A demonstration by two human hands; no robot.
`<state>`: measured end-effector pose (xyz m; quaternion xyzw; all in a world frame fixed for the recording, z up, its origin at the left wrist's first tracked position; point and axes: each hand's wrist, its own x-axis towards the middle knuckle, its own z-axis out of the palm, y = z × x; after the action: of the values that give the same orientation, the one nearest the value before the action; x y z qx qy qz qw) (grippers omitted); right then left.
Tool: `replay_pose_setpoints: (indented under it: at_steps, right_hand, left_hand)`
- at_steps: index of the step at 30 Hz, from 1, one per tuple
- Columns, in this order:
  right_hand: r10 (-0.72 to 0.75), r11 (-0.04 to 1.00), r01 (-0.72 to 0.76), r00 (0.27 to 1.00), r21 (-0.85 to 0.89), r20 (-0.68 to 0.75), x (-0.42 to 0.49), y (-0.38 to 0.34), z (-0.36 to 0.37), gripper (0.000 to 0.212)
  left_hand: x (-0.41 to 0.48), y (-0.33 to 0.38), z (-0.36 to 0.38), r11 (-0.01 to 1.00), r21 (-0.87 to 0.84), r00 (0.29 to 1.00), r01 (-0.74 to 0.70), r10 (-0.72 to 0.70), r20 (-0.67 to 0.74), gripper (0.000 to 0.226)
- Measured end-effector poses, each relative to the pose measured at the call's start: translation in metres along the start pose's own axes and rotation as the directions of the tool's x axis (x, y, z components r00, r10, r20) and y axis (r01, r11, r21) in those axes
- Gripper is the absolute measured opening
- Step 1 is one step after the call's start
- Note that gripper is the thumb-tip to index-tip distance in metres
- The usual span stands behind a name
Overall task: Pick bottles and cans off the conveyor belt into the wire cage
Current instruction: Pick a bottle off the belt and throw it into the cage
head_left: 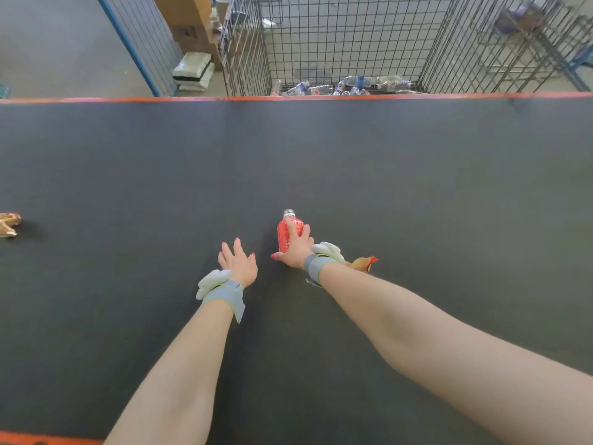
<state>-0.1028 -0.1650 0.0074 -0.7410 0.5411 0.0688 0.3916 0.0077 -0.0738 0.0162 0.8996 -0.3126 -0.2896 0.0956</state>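
**A:** What takes up most of the view?

**B:** The belt (321,162), dark grey, running left to right across the whole width. It has an orange edge (288,98) along its far side and another orange strip at the near left corner

**A:** And beyond it?

**B:** The cage (337,43), black wire, stands just past the far edge, right of centre. Clear bottles (353,85) lie heaped on its bottom, some with blue labels. A second wire frame (529,36) stands further right, blurred. Left of the cage are brown boxes (189,24), and in front of them white bundles (194,67) stacked on the grey floor (64,43)

**A:** The arms?

**B:** Both arms (417,319) are bare and reach from the near side over the middle of the belt. Each has a grey band (224,293) and a white pad (211,281) at the wrist

**A:** And the hands?

**B:** The right hand (296,248) lies over a red bottle (287,234) and holds it, fingers curled across its body and thumb out to the left. The left hand (239,263) is just left of it, fingers spread wide, holding nothing. I can't tell whether it touches the belt

**A:** Where is that bottle?

**B:** On the belt about the centre, under the right hand, with its pale neck pointing to the far side. It is well short of the cage. I can't tell whether it lies flat or is tipped up

**A:** Anything smaller?

**B:** A tan and orange wrapper (364,263) lies just right of the right wrist, partly hidden by the band. A brownish scrap (9,223) lies on the belt at the far left, well apart from both hands
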Motion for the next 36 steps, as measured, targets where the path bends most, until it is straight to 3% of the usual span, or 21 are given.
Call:
replay_pose_setpoints:
  at_steps: [3, 9, 13, 15, 19, 24, 27, 29, 32, 36]
  right_hand:
    - [0.060, 0.998, -0.058, 0.990, 0.018, -0.131, 0.011, 0.014, -0.013, 0.094]
    - [0.199, 0.884, -0.081, 0.957, 0.461, -0.212, 0.094, 0.009, -0.108, 0.089]
    - [0.199, 0.752, 0.064, 0.927, 0.656, -0.319, 0.171, -0.040, -0.210, 0.092]
    - [0.169, 0.740, 0.104, 0.927, 0.664, -0.334, 0.210, -0.065, -0.271, 0.101]
    - [0.085, 0.850, 0.100, 0.943, 0.518, -0.323, 0.253, -0.073, -0.316, 0.101]
    - [0.135, 0.951, -0.075, 0.973, 0.299, -0.186, 0.243, -0.020, -0.229, 0.092]
    - [0.153, 0.980, -0.141, 0.986, 0.142, -0.073, 0.198, 0.014, -0.182, 0.089]
    - [0.105, 0.994, -0.103, 0.994, 0.045, -0.040, 0.154, 0.035, -0.153, 0.088]
    - [0.069, 0.998, -0.069, 0.998, 0.005, -0.011, 0.087, 0.074, -0.101, 0.090]
    - [0.180, 0.952, -0.150, 0.979, -0.266, 0.092, 0.011, 0.135, -0.045, 0.088]
  left_hand:
    - [0.018, 0.023, 0.005, 1.000, 0.002, 1.000, -0.024, 0.024, 0.010, 0.059]
    - [0.073, 0.107, 0.004, 0.995, -0.080, 0.997, -0.068, 0.070, 0.024, 0.061]
    - [0.104, 0.142, 0.005, 0.994, -0.073, 0.996, -0.087, 0.089, 0.024, 0.060]
    - [0.125, 0.163, 0.000, 0.992, -0.083, 0.995, -0.092, 0.093, 0.020, 0.061]
    - [0.157, 0.190, 0.003, 0.991, -0.090, 0.995, -0.099, 0.100, -0.001, 0.061]
    - [0.142, 0.193, 0.009, 0.994, -0.046, 0.994, -0.099, 0.101, 0.052, 0.063]
    - [0.113, 0.178, 0.007, 0.995, -0.012, 0.990, -0.102, 0.103, 0.092, 0.064]
    - [0.088, 0.161, 0.009, 0.993, 0.048, 0.989, -0.105, 0.099, 0.106, 0.065]
    - [0.052, 0.122, 0.011, 0.963, 0.260, 0.996, -0.075, 0.061, 0.063, 0.065]
    - [0.014, 0.060, 0.014, 0.938, 0.345, 0.995, 0.025, -0.057, 0.083, 0.072]
